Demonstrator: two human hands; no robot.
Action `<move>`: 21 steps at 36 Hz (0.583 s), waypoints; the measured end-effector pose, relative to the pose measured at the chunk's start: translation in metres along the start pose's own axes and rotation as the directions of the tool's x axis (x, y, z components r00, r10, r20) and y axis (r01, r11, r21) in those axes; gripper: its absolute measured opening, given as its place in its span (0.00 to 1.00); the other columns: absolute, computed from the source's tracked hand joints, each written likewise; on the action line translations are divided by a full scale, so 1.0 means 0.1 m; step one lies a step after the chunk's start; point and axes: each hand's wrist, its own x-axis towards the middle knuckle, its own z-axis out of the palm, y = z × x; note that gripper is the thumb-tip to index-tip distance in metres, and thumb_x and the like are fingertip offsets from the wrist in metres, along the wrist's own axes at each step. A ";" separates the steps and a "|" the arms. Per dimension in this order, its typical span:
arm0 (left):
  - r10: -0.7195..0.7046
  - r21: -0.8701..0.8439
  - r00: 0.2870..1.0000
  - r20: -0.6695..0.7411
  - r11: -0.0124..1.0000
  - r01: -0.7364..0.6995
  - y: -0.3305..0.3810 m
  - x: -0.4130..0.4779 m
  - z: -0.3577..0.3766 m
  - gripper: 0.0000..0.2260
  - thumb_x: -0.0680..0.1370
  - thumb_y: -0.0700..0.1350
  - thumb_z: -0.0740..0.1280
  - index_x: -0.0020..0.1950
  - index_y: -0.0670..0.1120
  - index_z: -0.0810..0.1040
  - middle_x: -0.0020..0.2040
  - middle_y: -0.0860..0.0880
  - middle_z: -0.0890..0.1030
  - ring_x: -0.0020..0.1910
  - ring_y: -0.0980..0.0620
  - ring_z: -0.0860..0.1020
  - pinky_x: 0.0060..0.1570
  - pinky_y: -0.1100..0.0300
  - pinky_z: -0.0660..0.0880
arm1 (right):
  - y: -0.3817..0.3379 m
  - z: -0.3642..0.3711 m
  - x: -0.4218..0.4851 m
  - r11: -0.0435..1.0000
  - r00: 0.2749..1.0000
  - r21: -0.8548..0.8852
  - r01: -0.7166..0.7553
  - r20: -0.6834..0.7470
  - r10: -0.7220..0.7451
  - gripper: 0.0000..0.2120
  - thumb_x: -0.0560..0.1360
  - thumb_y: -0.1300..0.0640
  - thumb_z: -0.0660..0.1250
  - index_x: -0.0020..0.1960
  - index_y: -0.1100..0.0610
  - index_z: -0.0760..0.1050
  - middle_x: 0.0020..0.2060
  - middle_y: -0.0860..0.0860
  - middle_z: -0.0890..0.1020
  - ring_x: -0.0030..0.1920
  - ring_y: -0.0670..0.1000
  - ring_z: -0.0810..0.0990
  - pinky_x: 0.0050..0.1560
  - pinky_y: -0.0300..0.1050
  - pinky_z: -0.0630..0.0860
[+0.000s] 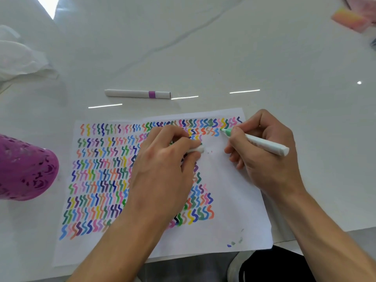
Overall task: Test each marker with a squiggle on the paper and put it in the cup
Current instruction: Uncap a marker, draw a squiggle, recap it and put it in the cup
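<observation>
Right hand (262, 151) grips green marker (256, 141), tip on paper (234, 200); left hand (164, 161), knuckles up, pinches white cap (197, 149); both forearms over counter (203, 58) edge.

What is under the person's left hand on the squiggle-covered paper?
The left hand rests on the white paper sheet, covering part of the coloured squiggle rows. It grips a small white marker cap. Squiggles directly beneath the hand cannot be seen.
</observation>
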 end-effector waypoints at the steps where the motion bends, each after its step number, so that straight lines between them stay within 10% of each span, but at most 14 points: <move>1: -0.001 -0.001 1.000 0.000 1.000 0.001 0.00 0.00 0.00 0.06 0.77 0.45 0.73 0.52 0.48 0.87 0.52 0.54 0.80 0.54 0.54 0.73 0.55 0.70 0.63 | 0.00 0.00 0.00 1.000 1.000 -0.002 0.003 -0.003 -0.003 0.07 0.74 0.55 0.71 0.40 0.50 0.74 0.31 0.53 0.85 0.27 0.49 0.83 0.27 0.41 0.76; 21: -0.007 0.020 1.000 0.001 1.000 0.007 0.01 -0.01 0.02 0.06 0.78 0.45 0.72 0.53 0.48 0.87 0.52 0.53 0.80 0.53 0.53 0.74 0.56 0.69 0.65 | 0.00 0.02 0.00 0.994 0.999 -0.110 0.011 -0.034 -0.014 0.07 0.71 0.54 0.71 0.38 0.54 0.75 0.30 0.51 0.83 0.30 0.51 0.82 0.30 0.48 0.78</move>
